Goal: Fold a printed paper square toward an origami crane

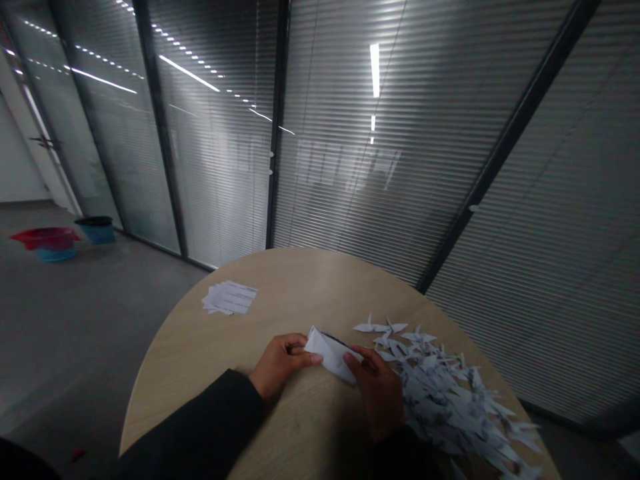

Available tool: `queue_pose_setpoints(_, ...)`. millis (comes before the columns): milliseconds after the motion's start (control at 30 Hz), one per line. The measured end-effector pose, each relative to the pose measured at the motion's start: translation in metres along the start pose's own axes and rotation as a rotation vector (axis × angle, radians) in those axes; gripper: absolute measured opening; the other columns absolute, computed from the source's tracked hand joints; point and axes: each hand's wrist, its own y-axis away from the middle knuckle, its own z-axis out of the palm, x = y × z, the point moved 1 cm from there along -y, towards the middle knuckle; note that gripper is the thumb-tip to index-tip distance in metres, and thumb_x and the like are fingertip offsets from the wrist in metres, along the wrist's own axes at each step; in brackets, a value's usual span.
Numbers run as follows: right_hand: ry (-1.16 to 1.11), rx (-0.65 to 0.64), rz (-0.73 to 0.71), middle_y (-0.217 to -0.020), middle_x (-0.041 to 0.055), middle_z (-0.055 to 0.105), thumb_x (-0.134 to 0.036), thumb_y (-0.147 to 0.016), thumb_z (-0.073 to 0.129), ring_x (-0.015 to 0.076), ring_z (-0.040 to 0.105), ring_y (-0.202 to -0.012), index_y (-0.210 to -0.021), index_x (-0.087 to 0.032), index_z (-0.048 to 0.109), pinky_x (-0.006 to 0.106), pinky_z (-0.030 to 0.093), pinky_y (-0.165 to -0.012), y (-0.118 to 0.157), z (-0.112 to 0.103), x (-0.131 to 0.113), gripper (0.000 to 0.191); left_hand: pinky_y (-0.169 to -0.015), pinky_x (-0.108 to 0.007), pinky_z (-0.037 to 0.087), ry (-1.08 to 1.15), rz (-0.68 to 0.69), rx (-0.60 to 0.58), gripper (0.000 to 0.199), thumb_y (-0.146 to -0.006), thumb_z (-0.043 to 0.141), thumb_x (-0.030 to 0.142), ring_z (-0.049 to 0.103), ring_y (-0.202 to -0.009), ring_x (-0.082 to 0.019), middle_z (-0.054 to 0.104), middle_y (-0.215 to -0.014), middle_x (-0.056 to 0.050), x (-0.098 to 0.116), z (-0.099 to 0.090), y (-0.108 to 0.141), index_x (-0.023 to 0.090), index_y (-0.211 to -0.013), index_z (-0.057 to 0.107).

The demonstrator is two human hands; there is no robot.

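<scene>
Now, a tight two-handed pinch!
Left hand [279, 365] and right hand [377, 388] clamp folded white paper [330, 353], paper cranes [443, 393] heaped just beside on the counter [280, 287].

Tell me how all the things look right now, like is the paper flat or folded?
Left hand, pinching the paper's left end.
Right hand, pinching the paper's right end.
Folded white paper, held up in a folded shape.
Paper cranes, folded, lying in a big heap.
Paper sheets, flat in a messy stack.
Round wooden table, holding the paper things.
Window blinds, lowered.
</scene>
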Motion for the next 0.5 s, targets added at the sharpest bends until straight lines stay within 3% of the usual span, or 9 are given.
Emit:
queue_pose_setpoints(200,-0.001,0.038,-0.017,-0.056,0.0002,0.065,-0.05,-0.053,0.072,0.0199,0.062,-0.057,-0.073,-0.019,0.072,0.026,0.047,-0.049,-0.001,-0.002,-0.001,0.037,-0.065,-0.028,0.048,-0.026,0.082,0.008,0.024,-0.05,0.087,0.03,0.062,-0.063,-0.017,0.072,-0.067,-0.005,0.003,-0.002,-0.002,0.013,-0.053,0.07)
queue_pose_setpoints(400,0.029,0.047,0.023,-0.057,0.0007,0.066,-0.053,-0.05,0.07,0.0198,0.06,-0.058,-0.073,-0.018,0.072,0.027,0.046,-0.051,-0.003,-0.006,-0.003,0.042,-0.071,-0.03,0.047,-0.128,0.093,-0.115,0.025,-0.059,0.082,0.035,0.064,-0.074,-0.02,0.074,-0.082,-0.01,0.006,-0.009,-0.003,0.012,-0.064,0.075)
queue_pose_setpoints(500,0.06,0.069,0.011,-0.056,0.0001,0.063,-0.055,-0.051,0.069,0.0189,0.058,-0.056,-0.073,-0.018,0.072,0.026,0.044,-0.05,-0.004,-0.007,-0.003,0.043,-0.07,-0.03,0.048,-0.099,0.035,-0.049,0.029,-0.056,0.084,0.036,0.064,-0.068,-0.018,0.073,-0.074,-0.007,0.006,-0.01,-0.003,0.011,-0.065,0.072)
